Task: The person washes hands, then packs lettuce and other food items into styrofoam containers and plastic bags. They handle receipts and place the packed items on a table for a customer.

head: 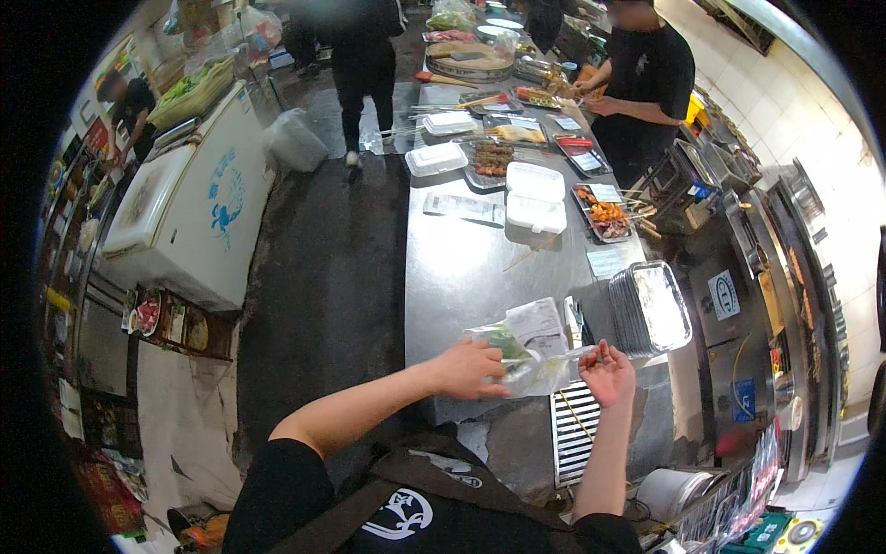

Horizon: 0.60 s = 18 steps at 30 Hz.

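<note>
Between my hands, over the near end of the steel table [450, 305], is a clear plastic bag [547, 374] with green leafy vegetables [509, 344] inside. My left hand [467, 370] grips the bag's left side. At the bag's right end, the fingers of my right hand [608, 374] pinch the gathered plastic. A printed paper slip [537, 325] lies against the bag's far side. Just beyond my right hand stands a stack of foil trays [652, 308], with a dark-handled tool [574, 320] beside it, partly hidden.
Further along lie an open white foam box [536, 197], closed foam boxes [436, 159] and trays of skewers [602, 211]. A co-worker [644, 76] stands at the table's right side. A floor grate [574, 436] is near me; a chest freezer [187, 201] stands left.
</note>
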Motion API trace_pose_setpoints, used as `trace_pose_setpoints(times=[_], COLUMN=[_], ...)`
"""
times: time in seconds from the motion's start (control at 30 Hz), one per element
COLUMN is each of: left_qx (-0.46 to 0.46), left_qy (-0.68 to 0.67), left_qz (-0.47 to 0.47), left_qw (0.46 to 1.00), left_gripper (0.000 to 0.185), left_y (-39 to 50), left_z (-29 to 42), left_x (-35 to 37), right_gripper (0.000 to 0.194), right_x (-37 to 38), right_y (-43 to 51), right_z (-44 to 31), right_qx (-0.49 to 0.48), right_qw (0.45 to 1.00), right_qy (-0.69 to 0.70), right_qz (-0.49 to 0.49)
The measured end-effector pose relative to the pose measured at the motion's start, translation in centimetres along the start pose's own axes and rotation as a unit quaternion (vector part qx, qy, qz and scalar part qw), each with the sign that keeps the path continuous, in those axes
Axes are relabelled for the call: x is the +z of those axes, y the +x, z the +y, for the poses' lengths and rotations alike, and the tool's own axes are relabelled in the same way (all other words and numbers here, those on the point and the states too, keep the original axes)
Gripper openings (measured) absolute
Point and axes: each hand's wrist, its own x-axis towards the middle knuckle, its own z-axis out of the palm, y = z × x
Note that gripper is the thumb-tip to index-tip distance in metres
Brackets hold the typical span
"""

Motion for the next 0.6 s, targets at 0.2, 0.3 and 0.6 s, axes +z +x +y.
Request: trace_pose_setpoints(times=[0.2,0.3,0.6], left_qx=[-0.095,-0.054,-0.058], left_qy=[-0.826,-0.888,-0.79], left_qz=[0.133,0.233,0.425], left_qw=[0.54,0.392,0.438], left_gripper=[0.026,0.02,0.022], left_y=[-3.7,-9.8,-36.5], left_z=[1.9,1.4,0.0], left_x=[-3.7,-6.5,-10.2], right_gripper=[0.022,0.022,0.029], right_x=[5.6,9.7,20.7], right_y=[-7.2,-9.1,-10.6], right_z=[7.1,9.8,29.9], right_qx=[-0.203,-0.124,0.079], right_qw=[0.916,0.941,0.91], right_qy=[-0.173,-0.058,-0.096], right_qz=[-0.3,-0.309,-0.396])
